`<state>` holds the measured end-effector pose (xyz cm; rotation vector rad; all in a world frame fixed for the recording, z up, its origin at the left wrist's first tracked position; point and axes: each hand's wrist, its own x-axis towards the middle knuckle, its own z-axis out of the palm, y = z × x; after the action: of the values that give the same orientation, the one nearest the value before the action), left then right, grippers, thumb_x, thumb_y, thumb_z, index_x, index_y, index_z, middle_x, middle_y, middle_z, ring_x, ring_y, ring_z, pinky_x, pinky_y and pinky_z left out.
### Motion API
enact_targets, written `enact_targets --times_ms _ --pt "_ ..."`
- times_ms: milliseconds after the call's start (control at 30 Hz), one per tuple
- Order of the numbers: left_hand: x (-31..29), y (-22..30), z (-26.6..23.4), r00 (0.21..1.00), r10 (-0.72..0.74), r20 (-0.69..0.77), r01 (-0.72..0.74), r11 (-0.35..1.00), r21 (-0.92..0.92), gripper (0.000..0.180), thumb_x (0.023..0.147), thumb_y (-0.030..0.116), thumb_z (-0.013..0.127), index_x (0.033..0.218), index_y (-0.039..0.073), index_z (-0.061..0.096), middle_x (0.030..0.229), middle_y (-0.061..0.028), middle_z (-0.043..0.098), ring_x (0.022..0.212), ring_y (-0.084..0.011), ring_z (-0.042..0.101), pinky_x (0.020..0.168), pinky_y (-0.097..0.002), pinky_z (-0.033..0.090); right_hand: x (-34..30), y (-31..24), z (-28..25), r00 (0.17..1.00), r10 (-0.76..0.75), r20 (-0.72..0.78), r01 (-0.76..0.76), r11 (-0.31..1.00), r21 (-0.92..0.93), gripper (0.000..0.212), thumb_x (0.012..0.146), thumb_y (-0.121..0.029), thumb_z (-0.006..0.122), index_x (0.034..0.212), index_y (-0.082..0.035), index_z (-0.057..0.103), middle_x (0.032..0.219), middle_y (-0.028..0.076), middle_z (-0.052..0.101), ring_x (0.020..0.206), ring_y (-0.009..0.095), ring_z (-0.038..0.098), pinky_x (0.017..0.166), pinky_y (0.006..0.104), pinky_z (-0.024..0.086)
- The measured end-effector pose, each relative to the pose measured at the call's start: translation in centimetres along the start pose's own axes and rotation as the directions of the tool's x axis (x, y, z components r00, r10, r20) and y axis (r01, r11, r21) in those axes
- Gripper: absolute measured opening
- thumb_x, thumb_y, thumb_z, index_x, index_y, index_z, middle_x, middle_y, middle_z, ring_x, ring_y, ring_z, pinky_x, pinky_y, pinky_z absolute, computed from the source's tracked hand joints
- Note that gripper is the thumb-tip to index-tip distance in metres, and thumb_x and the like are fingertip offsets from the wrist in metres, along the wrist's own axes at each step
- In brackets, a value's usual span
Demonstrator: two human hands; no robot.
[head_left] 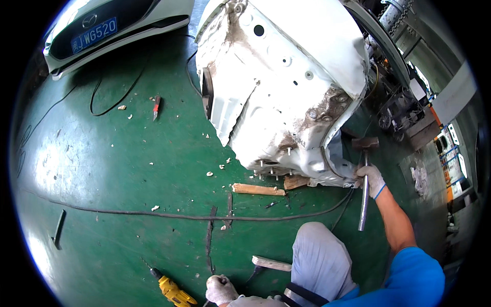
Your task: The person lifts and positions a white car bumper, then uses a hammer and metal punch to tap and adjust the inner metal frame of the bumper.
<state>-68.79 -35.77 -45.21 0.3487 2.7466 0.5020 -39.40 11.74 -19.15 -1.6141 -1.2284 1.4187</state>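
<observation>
My right hand [374,179], in a pale work glove, grips a sledgehammer [363,204] just below its head. The hammer's rusty head points up and its metal handle hangs down. Right beside it is the lower edge of a large white car body section [286,97], with torn edges, brown grime and several studs. My left hand [221,289], gloved too, is closed low in the picture near my leg. Whatever it may hold is hidden. A dark flat strip [209,240] on the floor ends just above it.
A yellow power drill [175,292] lies left of my left hand. Wood blocks [258,190] lie under the body section. A black cable [169,216] crosses the green floor. A red-handled knife [156,107] lies farther off, near a parked white car [169,21].
</observation>
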Motion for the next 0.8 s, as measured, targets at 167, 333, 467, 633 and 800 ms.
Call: enact_targets --times_ms 167,333,467,633,800 --pt "-0.9 1.6 -0.6 0.998 -0.057 -0.018 0.057 0.998 -0.025 0.016 0.082 0.026 0.078 0.081 0.013 0.070 0.079 -0.0155 0.072 0.073 -0.0395 0.071 0.070 -0.0503 0.056 -0.7 -0.2 0.1 0.998 -0.004 -0.067 0.003 1.000 -0.017 0.016 0.077 -0.002 0.064 0.092 -0.003 0.059 0.093 0.015 0.067 0.075 0.025 0.069 0.049 0.0359 0.059" --pt "-1.6 2.1 -1.5 0.996 0.038 0.075 -0.034 0.998 -0.047 0.026 0.094 0.042 0.067 0.088 0.018 0.074 0.086 -0.0169 0.075 0.080 -0.0423 0.072 0.077 -0.0513 0.058 -1.0 -0.6 -0.1 0.999 0.015 -0.030 -0.015 1.000 0.002 0.016 0.075 -0.002 0.065 0.090 -0.004 0.059 0.083 0.013 0.067 0.061 0.024 0.066 0.047 0.0354 0.057" --pt "5.5 0.4 -2.8 0.965 0.207 0.163 -0.190 0.975 -0.117 0.024 0.092 0.031 0.070 0.084 0.008 0.069 0.073 -0.0186 0.067 0.067 -0.0395 0.066 0.067 -0.0478 0.053 -0.9 -0.7 1.8 1.000 0.013 -0.019 -0.013 1.000 0.002 0.016 0.073 -0.002 0.066 0.088 0.001 0.061 0.081 0.015 0.067 0.063 0.024 0.068 0.046 0.0339 0.058" --pt "14.8 22.7 -15.8 0.667 0.740 -0.087 -0.705 0.589 -0.395 0.015 0.097 0.007 0.066 0.108 0.000 0.073 0.067 -0.0037 0.056 0.059 -0.0073 0.047 0.051 -0.0288 0.041 -1.3 -2.5 1.3 0.998 0.058 -0.027 -0.056 0.996 0.069 0.019 0.071 -0.006 0.068 0.088 -0.001 0.063 0.080 0.012 0.067 0.066 0.022 0.068 0.053 0.0330 0.058" --pt "16.0 39.3 -21.4 0.771 0.610 0.182 -0.302 0.603 -0.738 0.028 0.105 0.026 0.057 0.108 0.002 0.070 0.083 -0.0028 0.065 0.063 -0.0065 0.050 0.058 -0.0240 0.042 0.0 -1.6 -1.0 0.987 0.152 0.052 -0.158 0.978 0.138 0.016 0.073 -0.008 0.071 0.085 -0.003 0.062 0.075 0.011 0.065 0.060 0.020 0.065 0.052 0.0322 0.056"
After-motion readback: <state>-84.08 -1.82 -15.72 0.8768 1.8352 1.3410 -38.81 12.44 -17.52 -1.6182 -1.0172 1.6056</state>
